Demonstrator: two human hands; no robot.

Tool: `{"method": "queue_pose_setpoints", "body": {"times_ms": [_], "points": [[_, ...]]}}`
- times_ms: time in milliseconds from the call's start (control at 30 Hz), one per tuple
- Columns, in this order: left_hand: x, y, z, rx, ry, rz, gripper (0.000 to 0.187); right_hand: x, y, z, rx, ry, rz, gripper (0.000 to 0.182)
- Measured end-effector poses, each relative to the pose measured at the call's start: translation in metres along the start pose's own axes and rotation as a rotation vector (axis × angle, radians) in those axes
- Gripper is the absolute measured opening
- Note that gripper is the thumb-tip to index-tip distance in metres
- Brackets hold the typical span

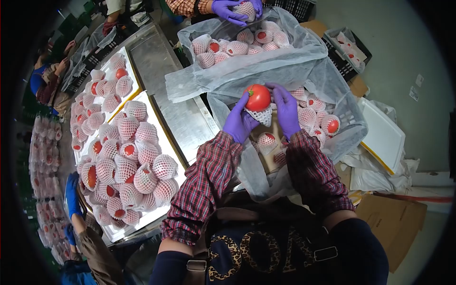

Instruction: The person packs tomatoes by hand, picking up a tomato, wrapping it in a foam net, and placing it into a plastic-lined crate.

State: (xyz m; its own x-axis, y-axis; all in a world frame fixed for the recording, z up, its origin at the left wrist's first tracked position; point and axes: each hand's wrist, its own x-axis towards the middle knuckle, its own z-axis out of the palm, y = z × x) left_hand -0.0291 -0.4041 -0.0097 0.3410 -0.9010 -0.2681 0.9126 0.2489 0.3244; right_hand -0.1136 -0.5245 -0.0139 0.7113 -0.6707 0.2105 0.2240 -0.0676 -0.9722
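Both my hands wear purple gloves and hold one red tomato [258,97] above a lined crate. My left hand [239,122] grips its left side and the white foam net [260,115] hanging under it. On the tomato's right side rests my right hand [287,110], fingers curled over the top. The net covers only the bottom of the fruit. Below my hands, netted tomatoes [314,117] lie in the plastic-lined crate [343,137].
A metal table [175,107] at left carries a heap of netted tomatoes [128,156]. A second lined crate [247,61] stands beyond, where another person's purple-gloved hands [232,9] hold a netted tomato. A blue-gloved hand [72,192] reaches in at lower left. Cardboard [392,221] lies at right.
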Motion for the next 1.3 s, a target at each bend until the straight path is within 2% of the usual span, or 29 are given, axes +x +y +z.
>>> {"method": "queue_pose_setpoints", "body": {"times_ms": [100,133,200,333,433,533,933,1033,1133,1233,1300], "points": [[0.0,0.002,-0.009,0.156,0.072,-0.088,0.053,-0.015,-0.012,0.018,-0.25,-0.091,-0.232,0.065],[0.001,0.002,-0.01,0.123,0.037,-0.094,0.053,-0.016,-0.01,0.021,-0.273,-0.121,-0.194,0.072],[0.002,0.002,-0.01,0.057,-0.032,-0.11,0.052,-0.017,-0.012,0.018,-0.311,-0.14,-0.187,0.066],[-0.005,0.003,-0.001,0.054,0.002,-0.125,0.052,-0.016,-0.022,0.017,-0.228,-0.131,-0.062,0.056],[-0.006,0.002,0.001,0.053,-0.017,-0.138,0.051,-0.016,-0.018,0.018,-0.197,-0.054,-0.149,0.042],[-0.004,0.001,-0.002,0.065,-0.047,-0.15,0.05,-0.014,-0.011,0.015,-0.095,-0.002,-0.086,0.03],[-0.004,0.0,0.0,0.134,-0.033,-0.135,0.054,-0.007,-0.001,0.001,-0.136,-0.014,-0.161,0.031],[-0.006,0.002,0.002,0.141,-0.031,-0.134,0.056,-0.008,-0.007,0.003,-0.124,-0.037,-0.06,0.035],[-0.008,0.003,0.005,0.072,-0.056,-0.134,0.056,-0.006,-0.003,0.002,-0.117,-0.03,-0.061,0.032],[-0.013,0.006,0.009,-0.059,-0.129,-0.143,0.056,0.003,0.02,-0.004,0.248,-0.085,0.175,0.033],[-0.017,0.007,0.011,-0.071,-0.115,-0.13,0.055,-0.005,0.032,-0.007,0.416,-0.165,0.575,0.031]]}}
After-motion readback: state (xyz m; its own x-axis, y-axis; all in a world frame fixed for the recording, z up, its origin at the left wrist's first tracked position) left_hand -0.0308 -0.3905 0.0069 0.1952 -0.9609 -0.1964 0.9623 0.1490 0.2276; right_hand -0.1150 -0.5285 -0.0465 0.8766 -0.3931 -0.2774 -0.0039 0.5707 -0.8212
